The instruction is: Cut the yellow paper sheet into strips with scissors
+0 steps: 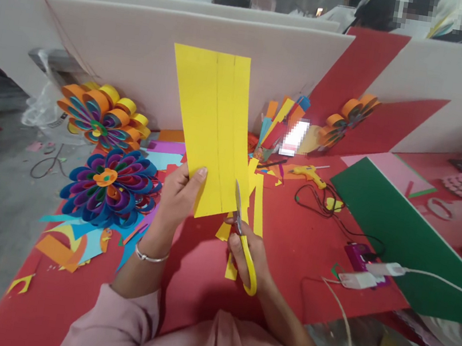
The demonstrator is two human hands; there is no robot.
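Observation:
My left hand [182, 192] pinches the lower left edge of a tall sheet of yellow paper [207, 117], thumb on the front. Two dark lines run down the sheet lengthwise. In my right hand [251, 251] is a pair of scissors [247, 253] with yellow handles. Their blades are at the sheet's lower right edge, pointing up along it. Part of the far blade is hidden behind the paper. Cut yellow strips [258, 206] lie on the red table just behind and below the scissors.
Paper-loop flowers, one orange [102, 119] and one blue-purple [110, 184], rest at the left among scraps. A yellow glue gun [311, 174], its cord, and a purple power strip [359, 258] are right. A green board [412, 240] and white panels [125, 36] stand around the table.

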